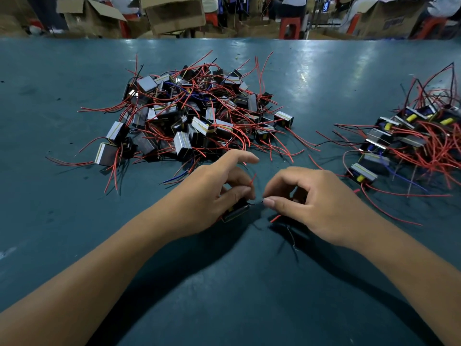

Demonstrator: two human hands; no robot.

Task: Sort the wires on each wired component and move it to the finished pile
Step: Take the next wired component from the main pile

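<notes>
My left hand (212, 193) grips a small black wired component (235, 212) just above the teal table (74, 221), its index finger stretched out. My right hand (306, 198) pinches thin wires coming from that component, between thumb and fingers; a red wire end (275, 218) pokes out below the hand and a dark wire (290, 236) trails toward me. A big heap of wired components (189, 116) with tangled red, black and blue wires lies beyond my hands. A second pile of components (409, 138), with yellow parts showing, lies at the right.
Loose red wires (389, 211) from the right pile stretch across the table near my right hand. Beyond the table's far edge stand cardboard boxes (174, 13) and red stools (289, 26), with people partly in view.
</notes>
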